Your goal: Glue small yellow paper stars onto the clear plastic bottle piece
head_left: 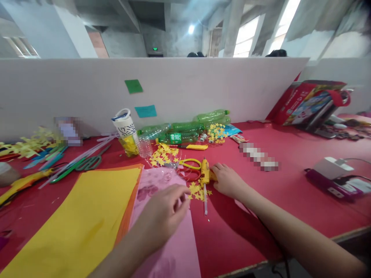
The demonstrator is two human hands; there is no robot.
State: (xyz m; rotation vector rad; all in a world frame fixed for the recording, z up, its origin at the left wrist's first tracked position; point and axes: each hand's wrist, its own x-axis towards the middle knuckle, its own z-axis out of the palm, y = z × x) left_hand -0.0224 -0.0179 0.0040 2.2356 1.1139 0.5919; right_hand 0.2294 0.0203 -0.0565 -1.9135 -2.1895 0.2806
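Note:
My right hand [227,179] rests on the table at the handle of a yellow glue gun [205,172], its fingers bent round the handle. A clear glue stick [205,200] sticks out of the gun towards me. My left hand [171,206] hovers over the pink paper [179,239], fingers curled with a gap between thumb and index finger, and nothing shows in it. Small yellow paper stars [197,190] lie between the two hands. Just behind them are scissors with yellow handles [189,164].
Yellow sheets [84,216] cover the left front. Green bottles [185,127], a white cup [124,125], a yellow cutter [197,147] and more stars [164,154] stand or lie behind. A purple power strip [333,185] is at right, before a red bag [304,102].

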